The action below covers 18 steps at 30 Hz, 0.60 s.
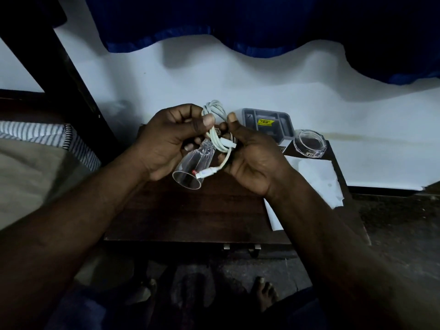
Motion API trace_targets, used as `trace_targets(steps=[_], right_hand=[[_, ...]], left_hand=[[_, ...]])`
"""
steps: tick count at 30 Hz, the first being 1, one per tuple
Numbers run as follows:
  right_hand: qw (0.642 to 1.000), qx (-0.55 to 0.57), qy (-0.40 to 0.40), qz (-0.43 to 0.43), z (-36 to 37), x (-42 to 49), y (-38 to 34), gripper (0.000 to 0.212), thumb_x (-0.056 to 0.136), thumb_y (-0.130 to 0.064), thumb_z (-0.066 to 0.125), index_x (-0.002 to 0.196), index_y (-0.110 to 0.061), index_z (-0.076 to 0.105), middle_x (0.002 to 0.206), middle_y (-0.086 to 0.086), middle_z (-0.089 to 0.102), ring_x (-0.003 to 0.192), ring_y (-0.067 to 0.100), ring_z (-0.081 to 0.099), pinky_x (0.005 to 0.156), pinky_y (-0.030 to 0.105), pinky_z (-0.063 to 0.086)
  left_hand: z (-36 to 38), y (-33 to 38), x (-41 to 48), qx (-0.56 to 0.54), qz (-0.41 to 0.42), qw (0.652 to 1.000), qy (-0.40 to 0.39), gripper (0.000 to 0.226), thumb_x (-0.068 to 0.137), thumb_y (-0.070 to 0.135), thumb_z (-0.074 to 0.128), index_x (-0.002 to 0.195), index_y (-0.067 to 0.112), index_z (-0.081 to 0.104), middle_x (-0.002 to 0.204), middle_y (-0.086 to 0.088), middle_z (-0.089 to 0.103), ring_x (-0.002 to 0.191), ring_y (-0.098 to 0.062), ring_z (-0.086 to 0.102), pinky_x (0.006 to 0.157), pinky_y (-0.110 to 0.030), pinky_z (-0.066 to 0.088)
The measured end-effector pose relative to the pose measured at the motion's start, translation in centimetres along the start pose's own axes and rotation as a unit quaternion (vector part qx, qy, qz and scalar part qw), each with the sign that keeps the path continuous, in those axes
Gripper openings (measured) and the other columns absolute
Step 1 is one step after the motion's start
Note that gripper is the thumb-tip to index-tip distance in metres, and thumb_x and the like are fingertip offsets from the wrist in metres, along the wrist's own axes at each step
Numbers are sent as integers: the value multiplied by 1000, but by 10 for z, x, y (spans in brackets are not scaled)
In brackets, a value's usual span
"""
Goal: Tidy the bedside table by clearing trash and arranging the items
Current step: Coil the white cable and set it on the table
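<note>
**Cable bundled in hand, not yet put away**

Your two hands are close together above the bedside table (190, 210), both on the white charging cable (215, 110). Your left hand (164, 144) pinches the top of the loops between thumb and forefinger. Your right hand (254, 160) curls round the lower part of the bundle, with its thumb raised against the loops. A short tail hangs free below and ends in the connector (205, 173).

A clear glass (188, 170) lies tilted just under your left hand, with its mouth toward you. I cannot tell whether your lower fingers hold it or it rests on the wood.

At the back of the table sit a grey organiser tray (284, 136) and, just beside it, a clear round dish (309, 144). A white sheet of paper (307, 184) covers the right part of the top.

By the look of it you are at the arranging step, winding the cable into a neat coil. The next move calls for securing that loose tail, wrapped or tucked through the loops, without easing either grip, or the coil is likely to spring open. After that it needs a resting place, and the tray looks the likely one. Mind the glass, which on its side could roll toward the front edge
</note>
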State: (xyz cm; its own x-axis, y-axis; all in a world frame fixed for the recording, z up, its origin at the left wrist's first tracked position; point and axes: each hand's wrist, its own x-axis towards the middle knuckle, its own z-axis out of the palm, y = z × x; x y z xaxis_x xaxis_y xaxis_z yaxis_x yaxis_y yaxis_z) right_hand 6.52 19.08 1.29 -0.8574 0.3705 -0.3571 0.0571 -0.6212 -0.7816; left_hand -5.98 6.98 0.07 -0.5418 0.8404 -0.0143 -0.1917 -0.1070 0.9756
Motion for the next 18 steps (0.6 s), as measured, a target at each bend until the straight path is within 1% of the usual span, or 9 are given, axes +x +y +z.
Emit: trace_targets(steps=[1,3,5,8,11,13,14,16,18], right_hand=[[1000,-12,6,-15,-1,1,1,31,104,-33,56,86,-11,68,84,7,74,81,24,71,87,45,56],[996,-71,26,-56,-4,1,1,33,104,-31,56,80,-14,71,80,4,73,78,22,70,81,42,54],[991,-111,27,-73,-9,0,1,25,103,-28,59,88,-11,70,85,6,72,80,23,69,76,39,52],[989,-137,-19,-53,-16,-1,-1,10,97,-12,65,105,-8,67,100,9,73,94,26,70,83,41,55],[973,-219,-5,-69,-18,3,5,24,89,7,69,105,-10,64,83,-3,74,83,15,72,78,35,59],[960,-267,19,-86,-17,7,11,30,86,13,70,107,-7,63,76,-6,71,75,11,72,71,31,61],[952,-288,32,-96,-18,10,13,31,85,14,71,105,-7,63,75,-7,71,74,10,71,68,29,61],[937,-323,58,-121,-21,14,15,31,82,11,75,100,-12,65,73,-8,71,73,9,71,65,28,60],[919,-353,87,-152,-26,17,14,31,79,6,80,96,-17,66,75,-8,74,73,8,73,65,30,60]], left_hand=[[-1,0,0,-10,-16,1000,-2,16,82,26,79,83,15,68,75,0,64,59,-5,48,50,-14,37],[-5,-1,1,-14,-43,999,-9,18,78,27,81,85,15,70,79,-2,63,60,-5,47,51,-14,37],[-6,-2,2,13,-53,998,0,20,76,28,81,88,15,71,83,-6,63,61,-6,48,54,-16,37],[-11,0,7,170,-41,984,42,27,73,36,83,86,16,71,77,-1,68,60,-6,55,55,-18,40],[-18,-2,11,366,-33,926,89,21,80,39,85,85,22,74,76,8,75,73,-11,70,72,-34,55],[-16,-6,9,466,-28,877,112,21,83,44,81,85,26,72,79,8,74,82,-18,71,84,-45,57],[-14,-9,8,459,-29,881,115,18,84,41,81,86,26,72,79,8,73,80,-17,70,82,-45,57],[-11,-10,6,318,-52,942,96,10,87,26,82,89,21,73,74,5,72,66,-12,66,68,-35,54],[-13,-6,2,188,-76,978,50,12,81,21,84,89,17,75,70,3,70,60,-6,60,58,-24,49]])
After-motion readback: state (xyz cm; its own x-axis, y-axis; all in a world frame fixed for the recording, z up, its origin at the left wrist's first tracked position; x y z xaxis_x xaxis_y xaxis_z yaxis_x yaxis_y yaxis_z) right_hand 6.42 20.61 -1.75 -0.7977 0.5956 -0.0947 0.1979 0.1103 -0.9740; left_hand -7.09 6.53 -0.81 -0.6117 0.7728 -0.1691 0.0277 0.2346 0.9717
